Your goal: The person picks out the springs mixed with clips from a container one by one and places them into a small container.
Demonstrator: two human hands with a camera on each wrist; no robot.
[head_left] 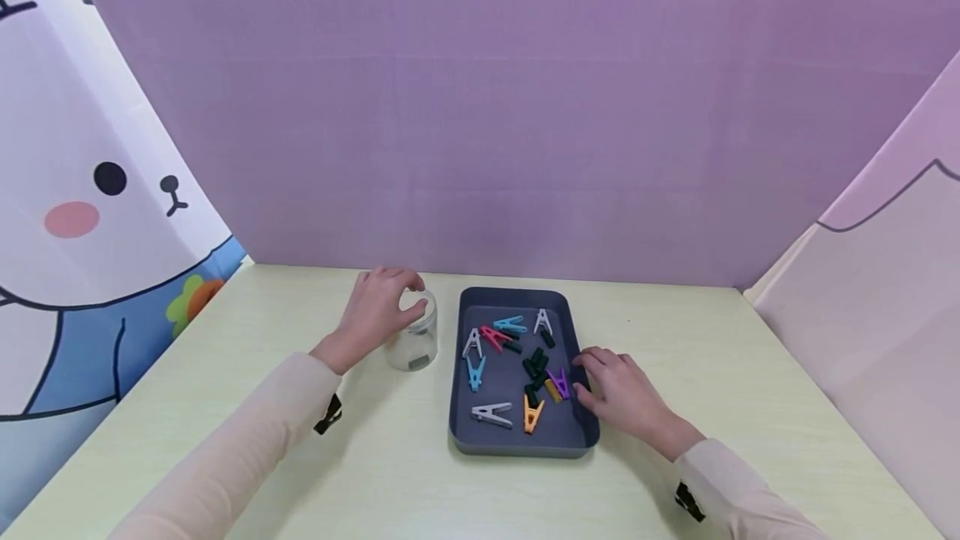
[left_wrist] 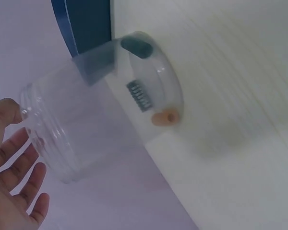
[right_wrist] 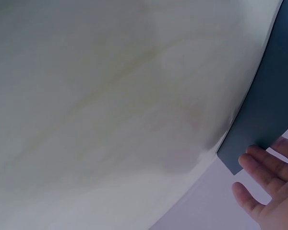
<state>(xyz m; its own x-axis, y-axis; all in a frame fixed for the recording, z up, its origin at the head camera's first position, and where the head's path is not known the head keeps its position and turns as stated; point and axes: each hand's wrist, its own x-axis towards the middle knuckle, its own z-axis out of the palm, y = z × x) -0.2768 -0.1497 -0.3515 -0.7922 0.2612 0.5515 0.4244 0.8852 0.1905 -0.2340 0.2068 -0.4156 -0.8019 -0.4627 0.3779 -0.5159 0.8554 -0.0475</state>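
Note:
My left hand (head_left: 381, 308) is over the mouth of a clear jar (head_left: 422, 347), which stands upright on the table. Its thumb and index fingertips are right at the jar's rim, with the other fingers loosely spread. Inside at the bottom lie a dark green piece (left_wrist: 137, 47), a dark ridged piece (left_wrist: 139, 95) and a small orange tube (left_wrist: 166, 118). To the right of the jar is a dark grey tray (head_left: 480, 438). My right hand (head_left: 622, 390) has its fingertips at the tray's right wall, fingers relaxed and holding nothing.
Inside the tray lie several clothespins, among them a red one (head_left: 493, 337), a purple one (head_left: 559, 382) and a yellow one (head_left: 532, 414). Several small dark green pieces (head_left: 536, 362) and a brown tube (head_left: 552, 390) lie among them. A purple backdrop (head_left: 525, 107) stands behind the table.

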